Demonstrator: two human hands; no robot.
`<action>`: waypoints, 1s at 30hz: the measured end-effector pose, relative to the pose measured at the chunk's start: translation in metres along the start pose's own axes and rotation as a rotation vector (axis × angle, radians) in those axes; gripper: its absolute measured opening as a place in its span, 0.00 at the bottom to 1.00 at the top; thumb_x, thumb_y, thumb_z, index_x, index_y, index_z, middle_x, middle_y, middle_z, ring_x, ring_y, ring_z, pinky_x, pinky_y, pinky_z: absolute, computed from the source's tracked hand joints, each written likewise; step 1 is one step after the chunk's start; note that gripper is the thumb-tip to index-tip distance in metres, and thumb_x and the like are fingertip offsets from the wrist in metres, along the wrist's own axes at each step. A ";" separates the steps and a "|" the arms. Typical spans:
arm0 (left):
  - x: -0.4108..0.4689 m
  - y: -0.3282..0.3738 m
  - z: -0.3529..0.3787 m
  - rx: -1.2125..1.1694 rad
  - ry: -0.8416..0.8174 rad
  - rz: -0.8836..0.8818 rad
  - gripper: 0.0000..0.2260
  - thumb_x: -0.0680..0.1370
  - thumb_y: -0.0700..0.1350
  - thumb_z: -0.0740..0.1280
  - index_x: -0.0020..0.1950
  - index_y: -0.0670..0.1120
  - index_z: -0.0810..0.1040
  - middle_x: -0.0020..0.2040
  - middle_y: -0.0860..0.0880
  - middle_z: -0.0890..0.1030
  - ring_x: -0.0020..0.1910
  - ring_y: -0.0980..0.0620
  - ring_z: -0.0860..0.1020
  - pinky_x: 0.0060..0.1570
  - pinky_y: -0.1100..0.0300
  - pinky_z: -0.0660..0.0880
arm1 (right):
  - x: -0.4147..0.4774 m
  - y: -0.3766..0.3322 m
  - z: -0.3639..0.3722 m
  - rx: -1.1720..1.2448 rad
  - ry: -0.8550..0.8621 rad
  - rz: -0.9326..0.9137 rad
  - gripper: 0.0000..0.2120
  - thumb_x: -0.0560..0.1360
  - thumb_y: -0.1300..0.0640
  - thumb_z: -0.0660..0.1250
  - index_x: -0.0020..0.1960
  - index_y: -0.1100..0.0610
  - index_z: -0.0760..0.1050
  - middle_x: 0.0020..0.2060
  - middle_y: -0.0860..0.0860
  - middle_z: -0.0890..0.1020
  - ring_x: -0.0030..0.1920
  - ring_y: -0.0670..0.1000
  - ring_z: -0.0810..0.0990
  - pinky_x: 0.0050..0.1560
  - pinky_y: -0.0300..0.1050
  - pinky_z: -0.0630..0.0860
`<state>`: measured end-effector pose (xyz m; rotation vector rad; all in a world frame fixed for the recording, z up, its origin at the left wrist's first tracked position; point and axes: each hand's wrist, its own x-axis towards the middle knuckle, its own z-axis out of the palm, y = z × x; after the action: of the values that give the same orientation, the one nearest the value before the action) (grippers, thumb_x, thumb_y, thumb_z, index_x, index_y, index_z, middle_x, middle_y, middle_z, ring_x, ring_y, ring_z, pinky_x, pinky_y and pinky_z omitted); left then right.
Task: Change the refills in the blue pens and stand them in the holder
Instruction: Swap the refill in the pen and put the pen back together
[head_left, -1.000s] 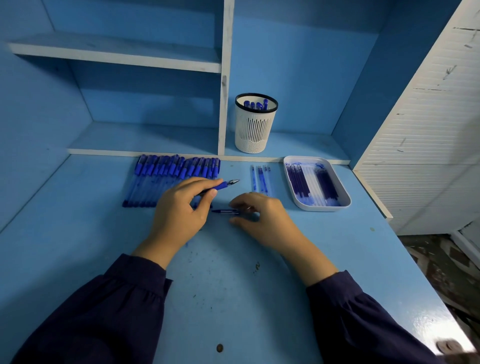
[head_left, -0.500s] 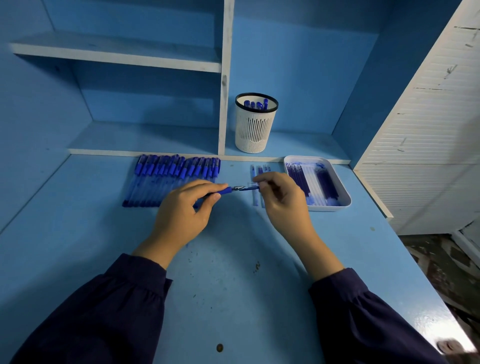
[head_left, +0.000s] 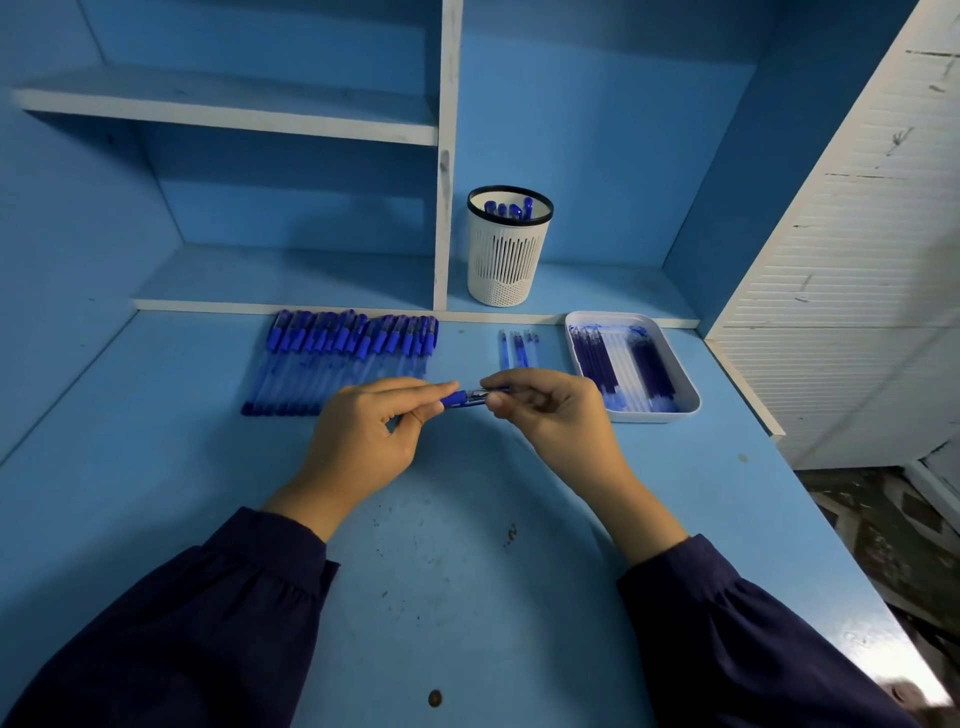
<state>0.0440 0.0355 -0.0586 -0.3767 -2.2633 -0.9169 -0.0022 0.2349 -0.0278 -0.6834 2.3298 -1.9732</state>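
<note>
Blue pen (head_left: 458, 399) gripped, left hand (head_left: 363, 441), right hand (head_left: 553, 415)

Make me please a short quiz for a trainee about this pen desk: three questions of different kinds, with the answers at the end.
1. True or false: the white holder stands on the low shelf, not on the desk.
2. The tray of refills lies: A) on the desk, at the far right B) inside the holder C) on top of the holder.
3. Fill in: the pen being worked on is held by ___ hands.

Key: 1 true. 2 A. 3 both: the left hand grips its barrel, and the right hand pinches its tip end.
</note>
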 end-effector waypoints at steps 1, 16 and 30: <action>0.000 0.001 0.001 0.004 0.000 0.004 0.14 0.74 0.33 0.73 0.58 0.44 0.84 0.47 0.48 0.85 0.40 0.74 0.75 0.35 0.80 0.67 | 0.000 0.000 0.000 -0.004 0.001 0.000 0.06 0.72 0.67 0.72 0.48 0.61 0.83 0.34 0.45 0.84 0.36 0.41 0.81 0.42 0.30 0.75; 0.015 0.005 0.004 -0.095 0.087 0.010 0.12 0.79 0.43 0.67 0.62 0.44 0.81 0.55 0.58 0.82 0.49 0.67 0.79 0.52 0.64 0.78 | 0.002 -0.016 0.011 0.082 0.135 -0.172 0.11 0.76 0.67 0.68 0.56 0.58 0.80 0.44 0.52 0.82 0.43 0.46 0.80 0.49 0.38 0.75; 0.042 -0.049 -0.006 0.495 -0.368 -0.301 0.30 0.77 0.59 0.46 0.73 0.49 0.72 0.76 0.51 0.67 0.75 0.49 0.64 0.73 0.51 0.60 | 0.085 -0.097 -0.045 -0.201 0.705 -0.721 0.04 0.75 0.67 0.67 0.50 0.65 0.74 0.43 0.52 0.79 0.43 0.51 0.81 0.48 0.47 0.79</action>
<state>-0.0079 -0.0034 -0.0523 0.0249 -2.8366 -0.4130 -0.0611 0.2379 0.0956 -1.1157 3.0164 -2.6255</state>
